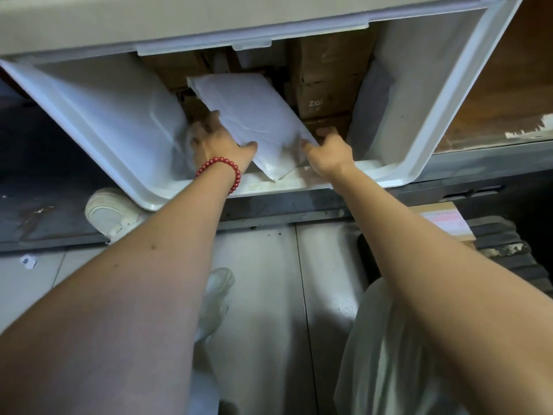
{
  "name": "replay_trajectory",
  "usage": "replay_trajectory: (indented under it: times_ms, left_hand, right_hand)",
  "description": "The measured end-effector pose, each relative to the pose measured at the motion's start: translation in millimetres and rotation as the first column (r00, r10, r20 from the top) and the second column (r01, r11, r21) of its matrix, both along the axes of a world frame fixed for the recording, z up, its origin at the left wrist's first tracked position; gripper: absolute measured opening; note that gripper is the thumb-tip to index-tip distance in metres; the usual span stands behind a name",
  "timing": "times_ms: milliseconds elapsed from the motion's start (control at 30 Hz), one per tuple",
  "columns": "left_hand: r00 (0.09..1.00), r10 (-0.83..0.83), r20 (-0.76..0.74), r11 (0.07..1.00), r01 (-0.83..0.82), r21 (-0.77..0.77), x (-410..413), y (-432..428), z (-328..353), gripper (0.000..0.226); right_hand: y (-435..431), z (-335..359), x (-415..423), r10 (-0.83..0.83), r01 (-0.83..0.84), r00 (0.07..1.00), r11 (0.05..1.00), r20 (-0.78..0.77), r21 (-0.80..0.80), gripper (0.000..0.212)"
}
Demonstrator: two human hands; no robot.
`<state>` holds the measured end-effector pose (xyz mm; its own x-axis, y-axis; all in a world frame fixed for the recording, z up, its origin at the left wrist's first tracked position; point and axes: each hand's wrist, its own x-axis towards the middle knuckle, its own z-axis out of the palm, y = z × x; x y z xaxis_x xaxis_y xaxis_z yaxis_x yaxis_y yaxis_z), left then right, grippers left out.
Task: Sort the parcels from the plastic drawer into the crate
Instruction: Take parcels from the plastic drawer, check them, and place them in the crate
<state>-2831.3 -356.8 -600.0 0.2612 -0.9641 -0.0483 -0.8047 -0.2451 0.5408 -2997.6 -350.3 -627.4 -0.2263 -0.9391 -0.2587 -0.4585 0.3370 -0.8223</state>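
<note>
Parcel (254,115) in left hand (221,142), right hand (329,151), carton (326,94) marked "Za"

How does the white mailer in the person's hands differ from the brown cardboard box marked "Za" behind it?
The white mailer is flat and pale; the cardboard box is brown and blocky. The mailer lies tilted, its lower corner reaching the drawer front rim; the box stands deeper in. The left hand and the right hand have a grip on the mailer; nothing touches the box. Both are in the plastic drawer.

The white parcel (254,115) covers much of the brown boxes (329,70) behind (print mostly unreadable).
</note>
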Motion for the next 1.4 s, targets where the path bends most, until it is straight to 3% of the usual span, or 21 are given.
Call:
replay_trajectory:
  times_ms: [100, 233, 433, 567, 667, 833, 1100, 1200, 1300, 1400]
  left_hand:
    - [0.974, 0.099, -0.202, 0.991, -0.079, 0.107, 5, -4, -1, 0.068]
    - [0.935, 0.014, -0.355, 0.984, 0.05, 0.169, -9, -1, -1, 0.059]
    - [0.961, 0.025, -0.274, 0.997, -0.005, 0.075, -30, 5, 0, 0.07]
    - [0.882, 0.121, -0.455, 0.992, -0.09, 0.089, -43, 5, 5, 0.066]
    - [0.868, 0.151, -0.473, 0.987, -0.155, 0.031, -55, 7, 11, 0.055]
    - [0.93, 0.001, -0.369, 0.996, -0.033, -0.079, -61, 18, 21, 0.055]
    - [0.873, 0.044, -0.486, 0.998, -0.061, -0.018, -20, 58, 45, 0.066]
    - [0.781, 0.093, -0.617, 0.995, -0.048, 0.089, 5, 80, 50, 0.066]
    - [0.646, 0.093, -0.758, 0.991, 0.011, 0.131, 24, 104, 55, 0.038]
    - [0.605, 0.046, -0.795, 0.982, 0.118, 0.147, 34, 132, 57, 0.043]
  right_hand:
    - [-3, 0, 11, 0.033, -0.034, 0.997, 0.999, -0.062, -0.007, 0.053]
    - [-2, -2, 20, 0.091, -0.092, 0.987, 0.996, -0.129, 0.002, 0.057]
    - [9, 3, 15, 0.098, -0.109, 0.973, 0.993, -0.206, -0.038, 0.056]
    - [17, 6, 5, 0.083, -0.096, 0.968, 0.994, -0.238, -0.043, 0.052]
    - [22, 8, -3, 0.059, -0.077, 0.967, 0.995, -0.249, -0.063, 0.052]
    - [36, 14, -14, 0.026, -0.049, 0.969, 0.995, -0.245, -0.091, 0.055]
    - [70, 37, -16, 0.077, -0.102, 0.974, 0.989, -0.212, -0.109, 0.059]
    - [82, 44, -15, 0.107, -0.126, 0.971, 0.989, -0.214, -0.077, 0.061]
    - [95, 49, -9, 0.157, -0.162, 0.968, 0.987, -0.194, -0.01, 0.063]
    - [107, 52, 2, 0.169, -0.162, 0.982, 0.983, -0.079, 0.087, 0.068]
